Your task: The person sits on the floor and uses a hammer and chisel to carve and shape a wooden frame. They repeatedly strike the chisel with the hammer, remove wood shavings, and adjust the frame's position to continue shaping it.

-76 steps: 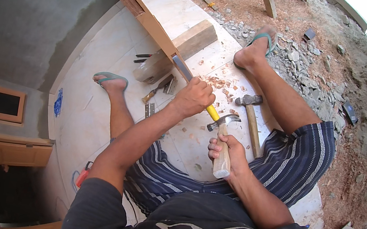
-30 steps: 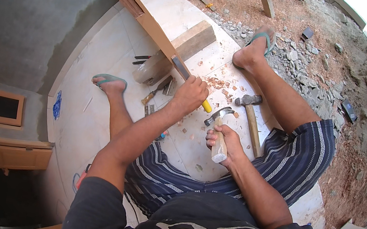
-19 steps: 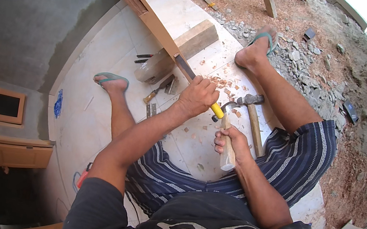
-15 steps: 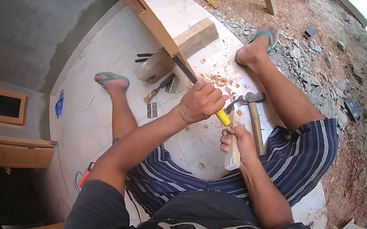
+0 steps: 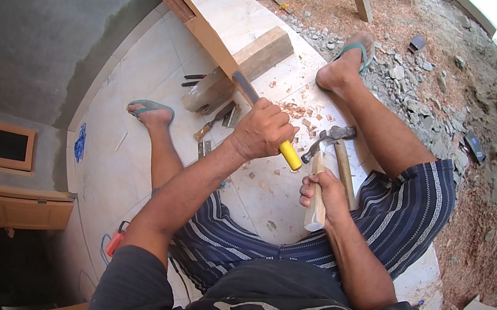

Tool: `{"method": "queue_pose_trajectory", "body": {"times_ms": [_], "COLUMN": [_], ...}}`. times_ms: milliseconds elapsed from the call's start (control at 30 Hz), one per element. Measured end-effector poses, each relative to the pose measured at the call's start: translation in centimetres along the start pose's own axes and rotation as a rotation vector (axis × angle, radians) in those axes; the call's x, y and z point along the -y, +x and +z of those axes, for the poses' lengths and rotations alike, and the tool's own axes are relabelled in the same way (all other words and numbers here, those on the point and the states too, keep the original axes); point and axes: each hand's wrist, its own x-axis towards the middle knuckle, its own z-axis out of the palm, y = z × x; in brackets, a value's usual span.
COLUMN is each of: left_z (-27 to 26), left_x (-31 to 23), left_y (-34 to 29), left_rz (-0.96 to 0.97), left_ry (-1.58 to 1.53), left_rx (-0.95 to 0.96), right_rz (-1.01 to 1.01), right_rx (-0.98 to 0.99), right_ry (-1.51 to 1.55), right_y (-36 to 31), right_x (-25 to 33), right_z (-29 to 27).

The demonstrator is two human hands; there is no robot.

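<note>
Starting at the left edge of the pale tiled floor (image 5: 144,72), you have one foot in a green sandal (image 5: 149,111) planted flat. Just right of it lie a few small dark hand tools (image 5: 213,129), beside the thick pale timber block (image 5: 240,68) that props the long brown wooden rail with a rectangular mortise cut in it (image 5: 181,9).

Your left hand (image 5: 262,132) is wrapped tight around the yellow-handled steel chisel (image 5: 262,114). Its long axis runs from the yellow butt (image 5: 291,155), which sticks out of your fist on the near right, up and leftward to the blade meeting the rail just below the block.

Your right hand (image 5: 323,197) is closed around the pale wooden handle of the steel claw hammer (image 5: 329,139). The hammer head sits just to the right of the chisel butt, near it but not touching, so the butt lies leftward of the head.

Pale wood chips (image 5: 299,108) litter the tiles between chisel and your far foot (image 5: 341,72). Right of the floor's edge are rubble and reddish dirt (image 5: 464,125).
</note>
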Motion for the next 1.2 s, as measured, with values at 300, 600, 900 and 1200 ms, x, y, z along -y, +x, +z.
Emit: {"method": "queue_pose_trajectory", "body": {"times_ms": [300,600,900,1200], "left_z": [0.1,-1.5,-2.8,-2.4], "left_x": [0.3,0.6,0.9,0.5], "left_y": [-0.7,0.3,1.5,1.8], "left_rz": [-0.01,-0.017,-0.083,-0.092], "left_ry": [-0.032,-0.09,-0.229,-0.192], "left_rx": [0.069,0.052,0.039,0.026], "right_rz": [-0.017,-0.115,-0.649,-1.082], "right_rx": [-0.018,-0.04,0.057,0.119], "right_ry": [-0.027,-0.391,-0.785,-0.582], "right_y": [-0.2,-1.0,-2.1,-0.6], "right_x": [-0.1,-0.3,-0.1,-3.5], "right_z": [0.4,1.4,2.2,3.0]}}
